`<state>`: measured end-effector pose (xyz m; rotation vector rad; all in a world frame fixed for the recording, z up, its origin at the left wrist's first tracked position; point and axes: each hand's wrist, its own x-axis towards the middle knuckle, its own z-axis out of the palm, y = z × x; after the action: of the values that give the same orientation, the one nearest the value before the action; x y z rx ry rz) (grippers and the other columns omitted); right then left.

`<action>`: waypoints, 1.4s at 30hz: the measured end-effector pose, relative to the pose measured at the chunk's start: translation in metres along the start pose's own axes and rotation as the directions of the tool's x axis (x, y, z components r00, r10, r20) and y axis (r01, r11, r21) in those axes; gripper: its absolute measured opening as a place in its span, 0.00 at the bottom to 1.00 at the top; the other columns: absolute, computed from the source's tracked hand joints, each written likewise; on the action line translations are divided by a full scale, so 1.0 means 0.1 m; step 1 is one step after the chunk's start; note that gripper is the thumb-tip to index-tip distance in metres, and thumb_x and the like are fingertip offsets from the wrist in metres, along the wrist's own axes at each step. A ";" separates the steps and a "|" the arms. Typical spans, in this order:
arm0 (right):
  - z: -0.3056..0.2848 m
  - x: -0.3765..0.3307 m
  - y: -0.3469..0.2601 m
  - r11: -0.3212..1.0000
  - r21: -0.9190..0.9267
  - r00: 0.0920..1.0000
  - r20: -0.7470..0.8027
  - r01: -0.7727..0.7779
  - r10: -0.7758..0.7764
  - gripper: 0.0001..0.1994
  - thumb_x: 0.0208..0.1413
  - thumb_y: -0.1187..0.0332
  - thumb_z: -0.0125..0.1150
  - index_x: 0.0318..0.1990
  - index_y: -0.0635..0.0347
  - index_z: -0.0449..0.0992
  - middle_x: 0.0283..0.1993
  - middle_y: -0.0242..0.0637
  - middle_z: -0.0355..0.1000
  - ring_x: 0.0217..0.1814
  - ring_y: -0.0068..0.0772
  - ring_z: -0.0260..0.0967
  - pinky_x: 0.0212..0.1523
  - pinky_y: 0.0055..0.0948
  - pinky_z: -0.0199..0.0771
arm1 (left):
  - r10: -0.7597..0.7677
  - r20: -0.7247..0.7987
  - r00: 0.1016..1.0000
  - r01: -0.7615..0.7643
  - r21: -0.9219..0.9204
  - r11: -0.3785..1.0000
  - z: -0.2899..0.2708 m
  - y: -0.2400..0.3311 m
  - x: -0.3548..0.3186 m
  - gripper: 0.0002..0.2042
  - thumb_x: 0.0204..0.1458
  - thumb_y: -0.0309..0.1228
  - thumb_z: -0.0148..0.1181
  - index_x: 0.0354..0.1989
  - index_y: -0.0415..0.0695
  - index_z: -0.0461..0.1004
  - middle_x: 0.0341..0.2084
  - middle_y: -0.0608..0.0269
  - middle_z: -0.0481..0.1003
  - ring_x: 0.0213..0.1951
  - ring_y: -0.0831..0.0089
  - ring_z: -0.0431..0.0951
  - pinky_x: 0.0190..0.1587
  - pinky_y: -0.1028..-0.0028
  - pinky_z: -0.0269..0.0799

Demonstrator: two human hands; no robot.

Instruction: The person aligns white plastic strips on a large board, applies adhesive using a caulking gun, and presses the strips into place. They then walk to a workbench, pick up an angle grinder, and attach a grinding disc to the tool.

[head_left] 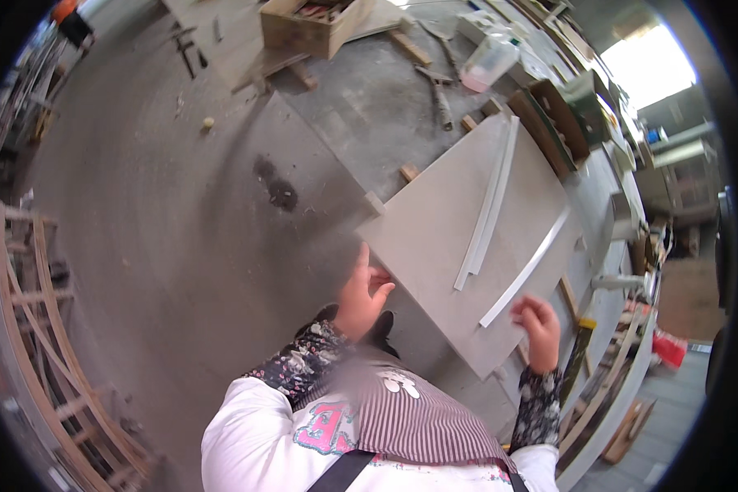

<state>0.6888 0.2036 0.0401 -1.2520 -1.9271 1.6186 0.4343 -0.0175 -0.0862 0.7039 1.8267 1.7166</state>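
A flat pale grey panel [435,238] lies at an angle on the workbench in front of me. Two narrow white strips [488,209] lie side by side along it, and a single white strip [525,271] rests nearer to me. At the panel's left edge is my left hand [359,299], its index finger stretched forward and its thumb apart; it grips nothing that I can see. My right hand [539,332] hovers by the near right side of the panel, close to the single strip's end. Its fingers are curled together, and whatever they may hold is hidden.
Beyond the panel stand an open cardboard box [549,123] and a plastic jug with pink liquid [488,66]. A trowel-like tool [441,98] and a wooden box [313,25] sit farther back. Wooden racks [49,320] line the left; a person [72,25] is far off.
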 end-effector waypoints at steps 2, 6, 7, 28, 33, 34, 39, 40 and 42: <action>-0.21 0.74 0.04 0.955 -0.225 0.981 0.027 0.193 -0.191 0.14 0.59 0.72 0.52 0.51 0.68 0.71 0.45 0.42 0.75 0.46 0.32 0.73 0.46 0.26 0.72 | 0.012 -0.050 0.999 -0.012 -0.002 1.000 0.02 0.02 -0.02 0.41 0.50 0.19 0.60 0.68 0.35 0.38 0.36 0.55 0.75 0.39 0.69 0.78 0.46 0.72 0.73; -0.68 2.26 0.21 0.689 -0.678 0.935 -0.005 0.257 -0.354 0.21 0.58 0.66 0.56 0.56 0.70 0.67 0.54 0.51 0.70 0.57 0.42 0.68 0.55 0.34 0.69 | -0.008 -0.095 0.995 0.006 -0.022 1.000 0.01 0.05 0.00 0.42 0.49 0.18 0.61 0.68 0.35 0.39 0.35 0.55 0.75 0.37 0.70 0.78 0.45 0.71 0.74; -0.79 2.60 0.20 0.540 -0.791 0.908 0.044 0.287 -0.417 0.23 0.58 0.64 0.56 0.56 0.71 0.66 0.56 0.52 0.68 0.58 0.44 0.67 0.58 0.34 0.66 | -0.020 -0.100 0.995 0.018 -0.017 1.000 -0.01 0.05 -0.01 0.42 0.49 0.18 0.61 0.68 0.35 0.39 0.35 0.55 0.75 0.37 0.70 0.78 0.45 0.71 0.74; -0.87 4.20 -0.41 0.457 -0.888 0.999 -0.051 -0.039 -0.014 0.38 0.49 0.37 0.60 0.53 0.67 0.73 0.51 0.41 0.73 0.54 0.33 0.67 0.55 0.28 0.63 | 0.021 0.024 0.999 -0.023 0.066 0.998 -0.22 0.19 0.03 0.49 0.48 0.19 0.62 0.70 0.44 0.30 0.36 0.55 0.75 0.37 0.67 0.78 0.45 0.69 0.73; -0.83 4.23 -0.44 0.420 -0.905 0.997 -0.072 -0.067 0.003 0.38 0.49 0.38 0.59 0.52 0.68 0.73 0.51 0.45 0.72 0.55 0.35 0.68 0.56 0.29 0.63 | 0.017 0.020 1.000 -0.018 0.065 0.998 -0.22 0.19 0.04 0.50 0.47 0.19 0.63 0.70 0.45 0.30 0.35 0.55 0.76 0.37 0.66 0.78 0.45 0.69 0.73; -0.82 4.23 -0.44 0.410 -0.909 0.996 -0.088 -0.071 -0.024 0.37 0.49 0.39 0.59 0.51 0.68 0.73 0.51 0.45 0.73 0.55 0.35 0.68 0.55 0.29 0.64 | 0.007 0.020 1.000 -0.008 0.060 0.998 -0.22 0.19 0.05 0.50 0.47 0.19 0.63 0.70 0.45 0.30 0.34 0.55 0.76 0.37 0.65 0.78 0.45 0.69 0.73; -0.78 4.27 -0.44 0.456 -0.885 0.996 -0.080 -0.092 0.045 0.37 0.50 0.39 0.58 0.52 0.69 0.72 0.52 0.46 0.72 0.56 0.36 0.67 0.57 0.30 0.63 | 0.013 0.015 1.000 -0.014 0.040 0.999 -0.25 0.15 0.08 0.50 0.47 0.19 0.63 0.70 0.45 0.30 0.34 0.55 0.76 0.36 0.66 0.78 0.44 0.69 0.73; -0.78 4.28 -0.43 0.459 -0.885 0.997 -0.066 -0.079 0.044 0.38 0.50 0.39 0.58 0.53 0.69 0.72 0.52 0.47 0.72 0.57 0.37 0.67 0.57 0.30 0.62 | 0.006 0.018 1.000 -0.007 0.040 0.999 -0.26 0.15 0.08 0.50 0.47 0.19 0.63 0.70 0.45 0.30 0.34 0.55 0.76 0.36 0.66 0.78 0.44 0.69 0.73; -0.79 4.30 -0.42 0.441 -0.895 0.998 -0.058 -0.069 0.038 0.38 0.50 0.37 0.57 0.54 0.67 0.71 0.52 0.44 0.72 0.56 0.36 0.66 0.57 0.30 0.61 | 0.008 0.023 1.000 -0.009 0.042 0.999 -0.27 0.15 0.10 0.50 0.47 0.19 0.63 0.70 0.45 0.30 0.34 0.55 0.76 0.36 0.66 0.78 0.43 0.70 0.74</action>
<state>0.4876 0.5901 -0.0169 -1.6445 -2.8797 0.4170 0.4087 -0.0299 -0.0705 0.7463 1.8519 1.6734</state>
